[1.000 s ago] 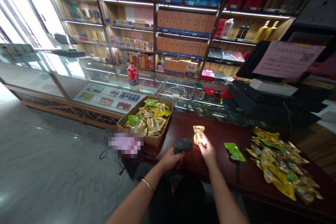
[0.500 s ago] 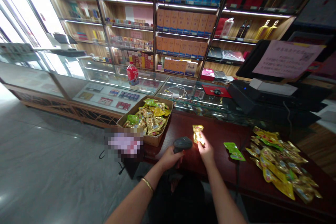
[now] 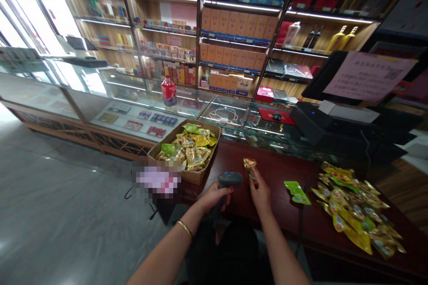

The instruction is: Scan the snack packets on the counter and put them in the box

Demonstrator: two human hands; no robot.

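In the head view, a barcode scanner (image 3: 230, 179) is gripped by the left hand (image 3: 213, 198), fingers wrapped round its handle, apparently so that its head faces the crinkled gold-foil packet (image 3: 249, 164) clamped in the fingers of the right hand (image 3: 261, 193) above the glossy table (image 3: 230, 155). A flat green packet (image 3: 297, 193) is set apart from the packet heap (image 3: 356, 211).

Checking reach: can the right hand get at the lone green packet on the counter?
Probably yes: nothing visible stands between the right hand and the green packet, though that hand holds a gold packet.
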